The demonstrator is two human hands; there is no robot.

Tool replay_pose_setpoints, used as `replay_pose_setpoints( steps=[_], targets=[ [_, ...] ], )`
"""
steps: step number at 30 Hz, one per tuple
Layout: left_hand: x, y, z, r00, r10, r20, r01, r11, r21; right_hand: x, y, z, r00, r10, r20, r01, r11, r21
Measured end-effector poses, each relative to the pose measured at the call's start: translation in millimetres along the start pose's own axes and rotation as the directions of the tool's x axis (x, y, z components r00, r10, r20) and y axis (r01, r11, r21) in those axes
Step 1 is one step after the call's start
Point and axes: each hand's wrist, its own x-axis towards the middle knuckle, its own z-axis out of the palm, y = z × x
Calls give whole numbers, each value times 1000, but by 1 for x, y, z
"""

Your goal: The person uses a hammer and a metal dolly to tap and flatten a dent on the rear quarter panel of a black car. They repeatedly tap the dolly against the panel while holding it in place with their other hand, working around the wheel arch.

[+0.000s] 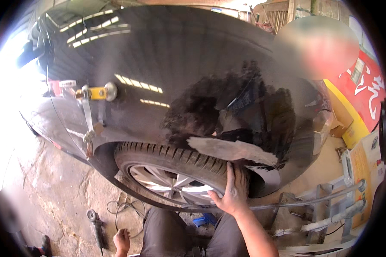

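Note:
In front of me is a dark car's rear quarter panel (158, 47) above a wheel. My right hand (233, 190) reaches into the wheel arch, fingers stretched out and lying against the tyre (171, 158) near the arch's right end; nothing shows in its grip. Low in the view, my left hand (122, 240) is held beside my leg with its fingers curled in, and I see nothing in it. Above the tyre the panel carries a rough grey bare patch (233, 150), with a glossy black area (227, 103) around it.
A power tool with a round head (94, 225) lies on the cracked floor, near a looped cable (131, 214). A blue object (204, 220) is between my knees. A yellow bar tool (97, 93) is attached to the panel. Metal pipes (330, 195) stand at right.

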Motion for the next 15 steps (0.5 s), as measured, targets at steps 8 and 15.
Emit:
replay_pose_setpoints(
  steps=[8, 15],
  targets=[
    [39, 394, -29, 182, 978, -102, -967, 197, 162, 3, 7, 6, 1000, -21, 11, 21, 999, 25],
    [46, 598, 12, 70, 997, 31, -914, 51, 403, 2, 7, 1, 986, -42, -159, 52, 997, 62]
  ],
)
